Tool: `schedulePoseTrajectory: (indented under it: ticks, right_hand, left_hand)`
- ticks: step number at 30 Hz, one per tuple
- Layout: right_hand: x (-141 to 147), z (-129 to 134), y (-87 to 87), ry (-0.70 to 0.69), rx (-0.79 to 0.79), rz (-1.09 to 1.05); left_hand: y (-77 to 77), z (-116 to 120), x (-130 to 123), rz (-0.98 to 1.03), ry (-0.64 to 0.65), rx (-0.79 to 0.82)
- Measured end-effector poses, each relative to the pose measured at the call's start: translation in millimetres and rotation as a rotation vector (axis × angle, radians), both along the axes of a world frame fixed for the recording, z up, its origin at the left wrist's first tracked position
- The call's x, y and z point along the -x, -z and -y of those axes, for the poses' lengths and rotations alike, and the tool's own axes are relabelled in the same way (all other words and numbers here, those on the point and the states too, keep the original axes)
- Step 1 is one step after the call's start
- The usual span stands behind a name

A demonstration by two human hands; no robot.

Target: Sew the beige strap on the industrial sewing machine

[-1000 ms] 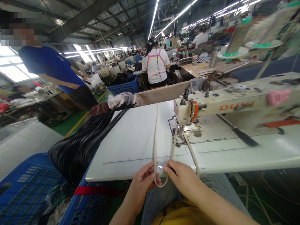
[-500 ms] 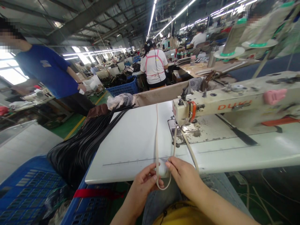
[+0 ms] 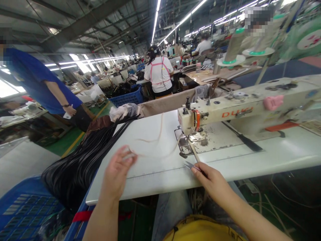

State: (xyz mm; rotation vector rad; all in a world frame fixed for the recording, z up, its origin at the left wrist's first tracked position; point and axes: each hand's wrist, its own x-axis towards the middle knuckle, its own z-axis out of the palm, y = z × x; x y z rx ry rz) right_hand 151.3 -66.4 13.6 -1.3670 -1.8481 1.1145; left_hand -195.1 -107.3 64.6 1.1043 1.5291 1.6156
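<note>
My right hand [image 3: 210, 177] is closed round small thread snips [image 3: 189, 165], their blades pointing left over the table's front edge. A narrow cream strip [image 3: 193, 149] runs from under the sewing machine's [image 3: 192, 122] presser foot to beside my right fingers. On the table's left half, my left hand [image 3: 117, 169] is raised, fingers pinched and smeared by motion. A thin blurred length of cream strip [image 3: 163, 156] trails from the needle area to those fingertips. Another strip length [image 3: 159, 132] curves over the white table [image 3: 140, 170] behind; whether the two lengths join is unclear.
Black cords [image 3: 72, 164] hang in a bundle over the table's left side, above a blue crate [image 3: 27, 204]. A black-handled tool [image 3: 249, 142] lies on the machine bed. One person in blue [image 3: 42, 80] stands left; another in white [image 3: 160, 72] sits ahead.
My left hand has moved left and up, away from my right hand, drawing the strip out sideways. The loop between my hands has opened out. My right hand has shifted slightly right with the snips.
</note>
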Motion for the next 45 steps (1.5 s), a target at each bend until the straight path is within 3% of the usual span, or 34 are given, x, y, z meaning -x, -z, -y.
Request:
schedulePoseTrajectory:
  ticks: [1, 2, 3, 4, 6, 10, 12, 14, 16, 18, 21, 24, 26, 27, 28, 29, 31, 33, 36, 39, 42, 45]
  right_hand:
    - [-3.0, -0.4, -0.7, 0.021, -0.007, -0.009]
    - [-5.8, -0.8, -1.7, 0.039, -0.016, -0.019]
    - [-8.5, -1.4, -3.0, 0.055, -0.027, -0.032]
    - [-11.4, -2.2, -4.4, 0.069, -0.039, -0.047]
    - [-17.7, -5.1, -7.5, 0.096, -0.063, -0.086]
    - [-34.2, -16.7, -10.0, 0.169, -0.118, -0.165]
    - [-42.9, -25.0, -8.8, 0.222, -0.14, -0.18]
    - [-51.0, -34.6, -7.9, 0.288, -0.152, -0.197]
    - [-59.1, -45.9, -9.3, 0.348, -0.159, -0.256]
    - [-68.3, -59.2, -14.1, 0.407, -0.163, -0.335]
    - [-86.4, -82.4, -24.3, 0.49, -0.176, -0.389]
    - [-108.9, -102.4, -30.3, 0.521, -0.202, -0.299]
    - [-122.8, -108.3, -31.2, 0.563, -0.318, -0.095]
    - [-128.1, -108.3, -32.0, 0.604, -0.417, 0.03]
    - [-131.8, -106.7, -33.8, 0.65, -0.531, 0.15]
    - [-133.8, -104.0, -37.1, 0.695, -0.647, 0.246]
    - [-132.5, -98.4, -49.8, 0.725, -0.831, 0.354]
    - [-126.7, -97.9, -70.0, 0.67, -0.939, 0.407]
    - [-118.8, -115.3, -104.9, 0.511, -1.005, 0.475]
    - [-119.7, -150.6, -130.6, 0.311, -1.013, 0.521]
    - [-126.1, -184.7, -144.3, 0.161, -0.982, 0.647]
    - [-130.3, -198.0, -152.5, 0.122, -0.924, 0.778]
  left_hand:
    - [-4.8, -10.0, 8.6, -0.038, -0.21, -0.248]
    - [-6.4, -18.7, 13.6, -0.097, -0.315, -0.367]
    - [-4.7, -25.5, 14.3, -0.158, -0.346, -0.408]
    - [0.2, -30.0, 10.0, -0.235, -0.294, -0.36]
    - [17.2, -32.2, -13.0, -0.452, -0.036, -0.133]
    - [54.3, -20.8, -87.0, -0.994, 0.563, 0.052]
    - [65.0, -17.6, -114.0, -1.195, 0.756, 0.103]
    - [71.2, -21.4, -121.1, -1.335, 0.812, 0.162]
    - [76.0, -33.0, -105.4, -1.42, 0.738, 0.26]
    - [81.3, -49.3, -70.0, -1.464, 0.571, 0.413]
    - [88.7, -69.3, -0.5, -1.411, 0.216, 0.628]
    - [91.5, -70.4, 51.9, -1.264, -0.088, 0.77]
    - [91.6, -62.3, 64.5, -1.214, -0.334, 0.78]
    - [91.6, -57.5, 64.3, -1.254, -0.485, 0.678]
    - [91.7, -53.1, 60.7, -1.322, -0.554, 0.522]
    - [91.9, -49.5, 54.5, -1.405, -0.536, 0.343]
    - [92.5, -45.5, 36.5, -1.536, -0.31, 0.036]
    - [92.8, -44.4, 13.0, -1.582, -0.075, -0.114]
    - [90.2, -41.1, -31.3, -1.537, 0.081, -0.233]
    - [82.7, -31.1, -79.5, -1.471, 0.227, -0.363]
    - [74.4, -20.7, -116.7, -1.447, 0.411, -0.436]
    - [72.0, -17.5, -133.3, -1.409, 0.505, -0.437]
